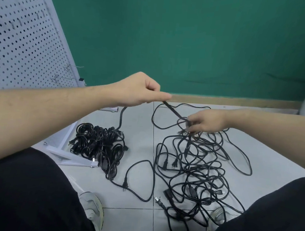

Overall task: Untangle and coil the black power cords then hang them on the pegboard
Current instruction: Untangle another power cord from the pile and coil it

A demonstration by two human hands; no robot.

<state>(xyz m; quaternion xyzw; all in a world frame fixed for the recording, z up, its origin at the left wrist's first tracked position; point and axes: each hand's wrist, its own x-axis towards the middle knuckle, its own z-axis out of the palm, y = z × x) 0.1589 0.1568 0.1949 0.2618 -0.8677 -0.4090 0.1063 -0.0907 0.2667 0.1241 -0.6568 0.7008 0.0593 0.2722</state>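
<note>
So you've got one cord [174, 112] stretched tight between your hands. Your left hand [139, 91] pinches it up high between thumb and fingers, and your right hand [205, 122] has its fingers curled around the lower end, just above the big tangle [198, 172]. That messy pile of black cords sprawls over the floor [140, 138] under and below your right hand, plugs sticking out here and there. Below your left hand sits a bundle of coiled cords [99, 145], touching the white stand foot [70, 159]. The pegboard [22, 35] leans up beyond your left arm, with a couple of wire hooks [69, 70] near its bottom edge.
</note>
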